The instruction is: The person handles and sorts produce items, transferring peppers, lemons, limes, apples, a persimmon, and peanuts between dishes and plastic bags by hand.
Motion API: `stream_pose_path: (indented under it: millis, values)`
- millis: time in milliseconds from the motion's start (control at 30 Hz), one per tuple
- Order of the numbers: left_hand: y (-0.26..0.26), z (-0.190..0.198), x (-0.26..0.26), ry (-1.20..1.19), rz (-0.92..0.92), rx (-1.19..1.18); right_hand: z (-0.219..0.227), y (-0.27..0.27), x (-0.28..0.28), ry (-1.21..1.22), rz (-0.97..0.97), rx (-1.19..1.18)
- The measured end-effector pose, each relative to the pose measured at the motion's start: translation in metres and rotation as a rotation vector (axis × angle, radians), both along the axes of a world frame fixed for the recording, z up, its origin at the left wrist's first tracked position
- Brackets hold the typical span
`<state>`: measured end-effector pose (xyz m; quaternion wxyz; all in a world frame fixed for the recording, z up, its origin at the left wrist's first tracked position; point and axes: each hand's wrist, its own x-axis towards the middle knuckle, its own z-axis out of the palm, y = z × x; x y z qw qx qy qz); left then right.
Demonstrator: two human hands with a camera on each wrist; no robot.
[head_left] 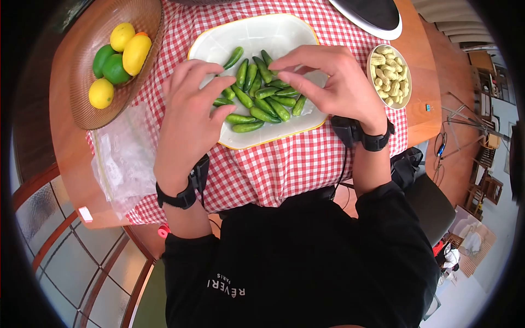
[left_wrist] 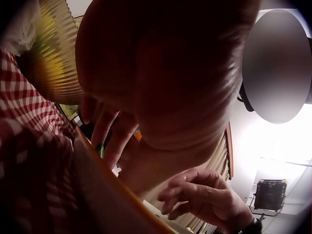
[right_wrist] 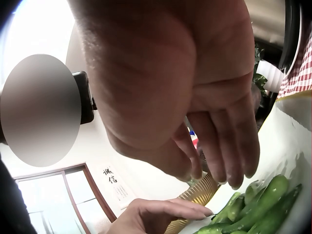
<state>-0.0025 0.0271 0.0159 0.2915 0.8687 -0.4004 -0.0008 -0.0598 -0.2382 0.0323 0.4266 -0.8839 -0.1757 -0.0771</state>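
Several small green peppers lie loosely piled in a white, yellow-rimmed tray; part of the pile shows in the right wrist view as peppers. Over the tray's left side hovers my left hand, fingers spread and slightly bent, tips close to the leftmost peppers. My right hand is over the right side, its thumb and fingers apart near the upper peppers. The right wrist view shows this hand with loosely extended fingers and nothing between them. Whether any fingertip touches a pepper, I cannot tell.
A ribbed amber bowl of lemons and green citrus stands at the left, beside a clear plastic bag. At the right is a bowl of peanuts, with a dark round-topped white object behind it. A checkered cloth lies beneath the tray.
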Motion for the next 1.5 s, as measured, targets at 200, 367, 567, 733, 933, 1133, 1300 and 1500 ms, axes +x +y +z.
stream_pose_path:
  millis: [200, 367, 567, 733, 933, 1133, 1300, 1500]
  values:
    - [0.006, 0.008, -0.002, -0.031, 0.033, 0.112, -0.005, 0.001, -0.004, 0.206, 0.178, 0.092]
    - [0.007, 0.003, 0.001, 0.019, -0.026, 0.042, -0.004, 0.003, 0.001, 0.052, 0.027, 0.093]
    - [-0.003, 0.002, -0.001, -0.015, -0.050, -0.082, 0.010, 0.006, -0.003, 0.165, 0.012, -0.030]
    - [-0.011, 0.004, -0.006, -0.057, -0.036, -0.193, -0.002, 0.009, -0.003, 0.121, 0.067, 0.017]
    - [-0.015, 0.004, -0.005, -0.092, -0.068, -0.400, -0.001, 0.015, -0.003, 0.037, 0.002, 0.018]
    - [-0.020, 0.007, -0.007, -0.067, -0.064, -0.475, 0.005, 0.013, -0.003, 0.056, 0.031, 0.098]
    - [-0.016, 0.015, -0.011, 0.074, -0.075, -0.566, 0.004, 0.017, -0.004, 0.063, 0.070, 0.142]
    - [0.026, 0.053, -0.024, -0.113, 0.003, -0.100, -0.009, -0.001, 0.001, 0.009, -0.153, 0.236]
